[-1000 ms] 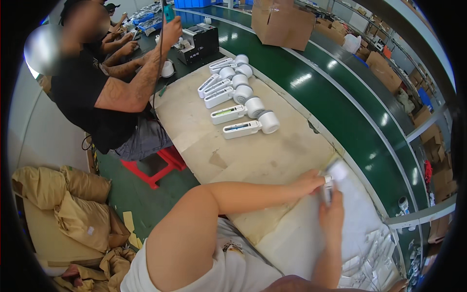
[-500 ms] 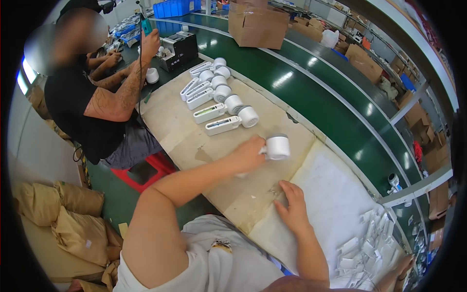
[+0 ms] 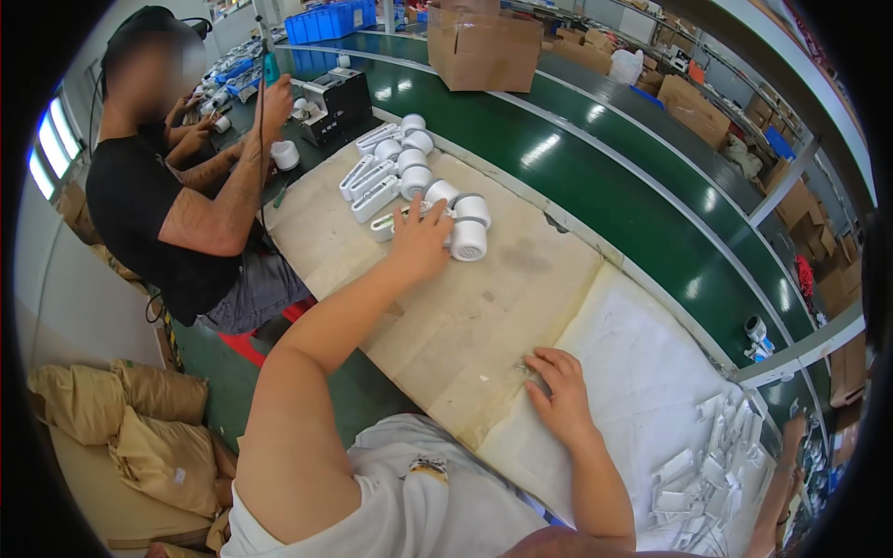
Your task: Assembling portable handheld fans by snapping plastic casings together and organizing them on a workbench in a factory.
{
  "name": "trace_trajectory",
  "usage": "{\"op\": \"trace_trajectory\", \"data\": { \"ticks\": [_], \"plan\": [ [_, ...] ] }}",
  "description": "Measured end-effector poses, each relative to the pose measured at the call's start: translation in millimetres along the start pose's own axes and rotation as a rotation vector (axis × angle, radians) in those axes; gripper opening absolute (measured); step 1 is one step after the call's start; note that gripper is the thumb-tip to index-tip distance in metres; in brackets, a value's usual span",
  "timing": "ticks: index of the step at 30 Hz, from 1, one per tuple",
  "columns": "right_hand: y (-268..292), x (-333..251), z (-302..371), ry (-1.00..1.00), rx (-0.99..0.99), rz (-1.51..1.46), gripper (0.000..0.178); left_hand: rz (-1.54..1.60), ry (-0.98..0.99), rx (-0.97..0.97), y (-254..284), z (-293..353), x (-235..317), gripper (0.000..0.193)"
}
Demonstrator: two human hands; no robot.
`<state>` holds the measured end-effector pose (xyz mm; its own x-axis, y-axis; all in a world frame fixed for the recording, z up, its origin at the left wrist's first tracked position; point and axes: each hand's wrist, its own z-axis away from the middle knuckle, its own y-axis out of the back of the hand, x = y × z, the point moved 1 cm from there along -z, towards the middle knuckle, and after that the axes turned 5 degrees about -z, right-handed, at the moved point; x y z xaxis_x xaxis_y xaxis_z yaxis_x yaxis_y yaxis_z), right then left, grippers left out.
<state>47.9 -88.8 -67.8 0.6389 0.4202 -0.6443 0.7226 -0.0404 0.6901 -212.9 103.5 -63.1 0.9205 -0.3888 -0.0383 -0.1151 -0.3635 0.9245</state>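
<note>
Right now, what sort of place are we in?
Probably a factory or assembly workshop: a long green belt runs beside the worktable, several similar white gadgets lie together on that table, and a big cardboard box stands farther back.

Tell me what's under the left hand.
Beside the left hand, the nearest white device shows its round head; the hand covers most of its handle, hiding any grip.

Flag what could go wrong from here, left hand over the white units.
1. The left hand is over close-set units; it might nudge one into another.
2. The nearest head seems to touch the head behind it, so the two could scuff.
3. The white pieces lie in a jumble; a knock might scatter them.
</note>
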Motion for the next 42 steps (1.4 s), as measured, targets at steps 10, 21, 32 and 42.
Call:
{"op": "trace_trajectory", "data": {
  "ticks": [10,21,32,42],
  "plan": [
    [0.0,2.9,0.9,-0.008,0.007,0.0,0.031,-0.056,0.118,-0.045,-18.2,-25.0,-24.9,0.04],
    [0.7,3.6,1.6,-0.009,0.004,-0.011,0.032,-0.155,0.267,-0.201,-16.2,-37.8,-47.1,0.046],
    [2.5,6.5,-1.0,-0.034,-0.007,-0.035,0.033,-0.18,0.269,-0.154,-28.2,-50.8,-73.6,0.041],
    [-4.1,2.9,-5.0,-0.04,-0.016,-0.038,0.034,-0.216,0.306,-0.218,-27.6,-56.5,-106.5,0.042]
  ]
}}
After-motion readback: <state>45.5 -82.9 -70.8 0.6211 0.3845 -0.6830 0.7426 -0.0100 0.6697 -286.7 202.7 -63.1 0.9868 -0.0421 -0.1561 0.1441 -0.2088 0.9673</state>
